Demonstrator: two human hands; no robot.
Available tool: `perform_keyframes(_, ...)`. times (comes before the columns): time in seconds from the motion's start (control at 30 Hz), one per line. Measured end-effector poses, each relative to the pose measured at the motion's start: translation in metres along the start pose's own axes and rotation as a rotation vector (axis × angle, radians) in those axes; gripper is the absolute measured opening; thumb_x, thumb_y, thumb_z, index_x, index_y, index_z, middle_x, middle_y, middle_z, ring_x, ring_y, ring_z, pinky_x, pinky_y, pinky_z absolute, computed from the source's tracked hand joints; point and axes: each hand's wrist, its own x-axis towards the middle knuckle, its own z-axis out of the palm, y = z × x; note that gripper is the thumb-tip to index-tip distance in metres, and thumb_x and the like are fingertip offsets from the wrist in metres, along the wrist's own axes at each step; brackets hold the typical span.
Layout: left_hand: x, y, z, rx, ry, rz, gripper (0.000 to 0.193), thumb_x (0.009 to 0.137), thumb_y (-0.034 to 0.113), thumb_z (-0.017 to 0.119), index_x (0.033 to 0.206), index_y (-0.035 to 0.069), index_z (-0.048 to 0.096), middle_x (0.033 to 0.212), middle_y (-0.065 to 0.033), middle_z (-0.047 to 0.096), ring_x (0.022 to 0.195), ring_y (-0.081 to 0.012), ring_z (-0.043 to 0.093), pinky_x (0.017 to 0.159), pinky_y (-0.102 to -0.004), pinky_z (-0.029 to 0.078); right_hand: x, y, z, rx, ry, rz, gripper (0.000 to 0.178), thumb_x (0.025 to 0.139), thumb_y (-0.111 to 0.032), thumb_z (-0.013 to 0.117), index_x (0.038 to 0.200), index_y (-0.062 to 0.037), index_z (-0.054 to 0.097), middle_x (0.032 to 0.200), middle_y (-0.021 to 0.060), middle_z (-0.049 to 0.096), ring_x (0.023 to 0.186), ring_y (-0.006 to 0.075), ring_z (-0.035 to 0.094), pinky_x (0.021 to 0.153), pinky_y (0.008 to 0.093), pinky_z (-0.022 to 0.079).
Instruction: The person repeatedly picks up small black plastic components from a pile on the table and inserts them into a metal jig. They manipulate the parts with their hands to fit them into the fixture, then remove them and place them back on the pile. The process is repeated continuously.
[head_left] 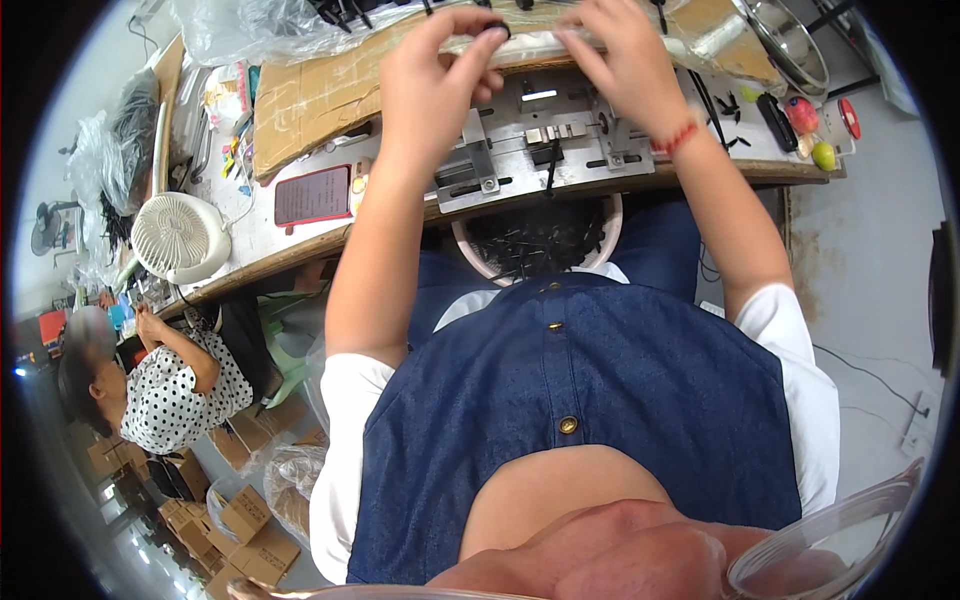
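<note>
Over the far side of the bench, my left hand [435, 80] is closed, with a small black round part [497, 28] pinched between thumb and fingertips. To its right, my right hand [625, 65] has thumb and fingers apart with nothing visible in them; a red bracelet circles that wrist. Both hands are above the front edge of a plastic-covered cardboard sheet [330, 95]. Nearer to me sits a metal fixture [555, 150] with slotted plates and a black rod-like piece pointing toward me. Beneath it, a pink-rimmed bin [480, 262] holds many black pieces.
A phone [312, 195] and a white fan [180, 237] stand on the left of the bench. On the right are a metal bowl [790, 45], a black tool [776, 122] and fruit-like objects [802, 115]. Another person [185, 385] sits at left, near cardboard boxes [245, 515].
</note>
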Motion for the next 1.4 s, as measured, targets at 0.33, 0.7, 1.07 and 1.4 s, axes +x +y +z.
perform_keyframes(0.33, -0.111, -0.038, 0.049, 0.404, -0.086, 0.305, 0.019, 0.089, 0.011, 0.077, 0.107, 0.008, 0.072, 0.118, -0.0084, 0.058, 0.071, -0.0214, 0.070, 0.063, -0.0376, 0.057, 0.055, 0.019, 0.027, 0.148, -0.108, 0.339, 0.026, 0.086, -0.029, 0.074, 0.089, -0.0027, 0.071, 0.083, 0.0179, 0.072, 0.083, 0.0363, 0.070, 0.078, 0.0445, 0.055)
perform_keyframes(0.7, -0.109, -0.057, 0.061, 0.493, -0.101, 0.273, 0.021, 0.090, 0.013, 0.076, 0.111, 0.011, 0.073, 0.129, -0.0064, 0.071, 0.095, -0.0268, 0.075, 0.077, -0.0346, 0.061, 0.019, -0.012, -0.036, 0.896, 0.031, 0.546, 0.016, 0.096, -0.012, 0.072, 0.106, -0.0001, 0.068, 0.092, 0.0031, 0.073, 0.088, 0.0079, 0.066, 0.075, 0.0239, 0.049)
perform_keyframes(1.07, -0.019, -0.007, 0.036, 0.612, 0.155, 0.486, 0.019, 0.093, 0.021, 0.073, 0.110, 0.014, 0.076, 0.103, -0.0072, 0.071, 0.082, -0.0285, 0.071, 0.068, -0.0393, 0.057, -0.081, -0.068, -0.043, 0.289, -0.097, 0.110, 0.022, 0.085, -0.010, 0.077, 0.106, -0.0068, 0.070, 0.124, 0.0062, 0.067, 0.107, 0.0283, 0.057, 0.092, 0.0340, 0.049)
perform_keyframes(1.4, 0.097, -0.018, 0.037, 0.998, -0.022, 0.250, 0.022, 0.089, 0.021, 0.070, 0.104, 0.004, 0.072, 0.105, -0.0191, 0.069, 0.097, -0.0395, 0.069, 0.085, -0.0497, 0.055, -0.099, -0.076, 0.001, 0.013, -0.258, -0.063, 0.021, 0.082, -0.008, 0.067, 0.103, -0.0044, 0.067, 0.127, 0.0051, 0.067, 0.104, 0.0280, 0.058, 0.092, 0.0368, 0.054)
